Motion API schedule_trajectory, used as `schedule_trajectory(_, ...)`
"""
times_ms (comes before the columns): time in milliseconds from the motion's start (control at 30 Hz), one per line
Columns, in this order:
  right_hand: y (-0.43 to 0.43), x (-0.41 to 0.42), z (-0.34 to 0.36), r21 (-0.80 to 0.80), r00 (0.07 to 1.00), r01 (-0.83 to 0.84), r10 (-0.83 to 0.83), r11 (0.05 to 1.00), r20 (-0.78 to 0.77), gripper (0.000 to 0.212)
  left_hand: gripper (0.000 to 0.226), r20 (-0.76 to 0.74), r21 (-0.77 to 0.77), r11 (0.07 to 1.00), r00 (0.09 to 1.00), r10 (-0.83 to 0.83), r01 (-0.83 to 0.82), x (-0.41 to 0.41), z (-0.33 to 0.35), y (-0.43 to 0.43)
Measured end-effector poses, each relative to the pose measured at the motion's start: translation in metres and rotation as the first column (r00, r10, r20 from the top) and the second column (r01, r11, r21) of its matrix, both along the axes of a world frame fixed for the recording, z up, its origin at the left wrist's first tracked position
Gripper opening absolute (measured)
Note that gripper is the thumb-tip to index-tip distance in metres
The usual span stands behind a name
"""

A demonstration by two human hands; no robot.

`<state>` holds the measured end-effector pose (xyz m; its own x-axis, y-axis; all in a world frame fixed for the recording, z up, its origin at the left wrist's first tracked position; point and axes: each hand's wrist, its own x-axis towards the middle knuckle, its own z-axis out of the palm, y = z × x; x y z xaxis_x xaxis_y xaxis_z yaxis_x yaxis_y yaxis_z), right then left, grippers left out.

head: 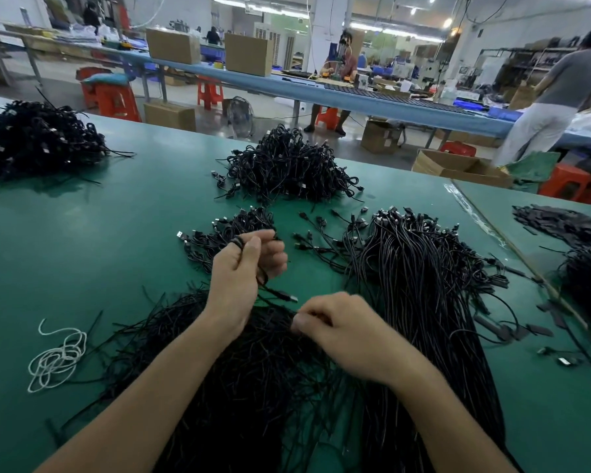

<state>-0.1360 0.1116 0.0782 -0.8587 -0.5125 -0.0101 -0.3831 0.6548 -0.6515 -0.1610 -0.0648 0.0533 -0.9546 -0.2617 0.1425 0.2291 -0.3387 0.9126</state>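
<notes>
- Gripping a black USB cable (pixel 238 243) in the left hand (pixel 244 264), fingers curled round its wound loops, just above the green table (pixel 116 233); letting the plug end (pixel 289 297) dangle toward the right hand (pixel 342 327).
- Pinching with the right hand, thumb and fingertips closed, into the top of the near heap of twist ties (pixel 253 370); too blurred there to tell exactly which strand.
- Judging the step as binding: holding the coil already formed and fetching a tie to cinch it.
- Calling next for drawing one tie free without dragging its neighbours; bringing it to the coil's waist; wrapping and twisting it there while stopping the loops from springing open.
- Probably dropping the bound coil afterwards onto the small heap of tied cables (pixel 226 230) just beyond the left hand; leaving alone the larger heap (pixel 287 169) farther back and the bundle of straight, uncoiled cables (pixel 420 268) at the right.
- Finding no brand, label or writing legible anywhere; seeing only plain faces on the cartons (pixel 173 46) across the aisle, and connectors too small for any marking.
</notes>
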Motion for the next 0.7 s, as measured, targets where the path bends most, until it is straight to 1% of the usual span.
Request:
schedule_trajectory(33,0.004,-0.003,0.007,0.003,0.997,0.05,-0.05,0.999,-0.061,0.019,0.029,-0.012,-0.252,0.966,0.999,0.053,-0.055,0.002,-0.005,-0.002)
schedule_trajectory(67,0.009,-0.006,0.015,-0.014,0.988,0.098,-0.099,0.995,-0.118,0.018,0.029,-0.022,-0.439,0.896,0.998,0.058,-0.061,0.004,-0.008,-0.005)
schedule_trajectory(100,0.012,-0.009,0.021,-0.047,0.978,0.125,-0.131,0.991,-0.162,0.017,0.029,-0.011,-0.549,0.836,1.0,0.01,-0.014,0.006,-0.011,-0.006)
schedule_trajectory(133,0.014,-0.011,0.026,-0.078,0.97,0.126,-0.14,0.989,-0.198,0.017,0.03,0.021,-0.611,0.789,0.998,-0.06,0.06,0.008,-0.012,-0.006)
schedule_trajectory(167,0.013,-0.012,0.029,-0.102,0.965,0.108,-0.129,0.989,-0.23,0.016,0.031,0.065,-0.64,0.756,0.99,-0.125,0.137,0.011,-0.013,-0.004)
schedule_trajectory(200,0.01,-0.012,0.031,-0.12,0.96,0.079,-0.108,0.99,-0.259,0.015,0.033,0.116,-0.642,0.737,0.977,-0.178,0.211,0.014,-0.014,-0.001)
schedule_trajectory(233,0.006,-0.012,0.031,-0.145,0.955,0.054,-0.093,0.988,-0.282,0.015,0.036,0.165,-0.607,0.743,0.96,-0.227,0.281,0.016,-0.014,0.003)
schedule_trajectory(267,0.003,-0.012,0.031,-0.175,0.948,0.043,-0.095,0.984,-0.303,0.014,0.037,0.199,-0.551,0.765,0.943,-0.269,0.334,0.018,-0.013,0.007)
schedule_trajectory(300,0.002,-0.013,0.031,-0.21,0.94,0.05,-0.117,0.976,-0.32,0.013,0.039,0.206,-0.504,0.789,0.936,-0.285,0.351,0.019,-0.012,0.008)
schedule_trajectory(333,0.002,-0.014,0.03,-0.247,0.933,0.072,-0.152,0.966,-0.325,0.013,0.039,0.196,-0.484,0.813,0.945,-0.262,0.325,0.02,-0.01,0.008)
schedule_trajectory(400,0.006,-0.015,0.026,-0.316,0.924,0.112,-0.215,0.942,-0.315,0.014,0.04,0.163,-0.484,0.847,0.974,-0.158,0.218,0.02,-0.006,0.002)
schedule_trajectory(433,0.007,-0.015,0.024,-0.345,0.92,0.118,-0.234,0.931,-0.316,0.014,0.04,0.161,-0.487,0.851,0.978,-0.134,0.197,0.02,-0.003,0.0)
schedule_trajectory(467,0.008,-0.015,0.023,-0.375,0.916,0.121,-0.249,0.919,-0.315,0.013,0.042,0.173,-0.491,0.843,0.973,-0.154,0.221,0.021,0.0,-0.001)
schedule_trajectory(567,0.007,-0.015,0.022,-0.473,0.913,0.137,-0.296,0.87,-0.281,0.015,0.056,0.23,-0.518,0.752,0.913,-0.337,0.408,0.03,0.012,0.006)
schedule_trajectory(600,0.006,-0.016,0.022,-0.515,0.919,0.146,-0.309,0.845,-0.246,0.014,0.061,0.241,-0.494,0.729,0.881,-0.407,0.473,0.033,0.014,0.007)
schedule_trajectory(633,0.005,-0.016,0.021,-0.555,0.928,0.164,-0.318,0.816,-0.193,0.012,0.064,0.24,-0.444,0.718,0.843,-0.481,0.536,0.036,0.017,0.008)
schedule_trajectory(700,0.003,-0.017,0.017,-0.602,0.945,0.205,-0.317,0.772,-0.085,0.019,0.061,0.183,-0.295,0.714,0.771,-0.61,0.635,0.039,0.021,0.009)
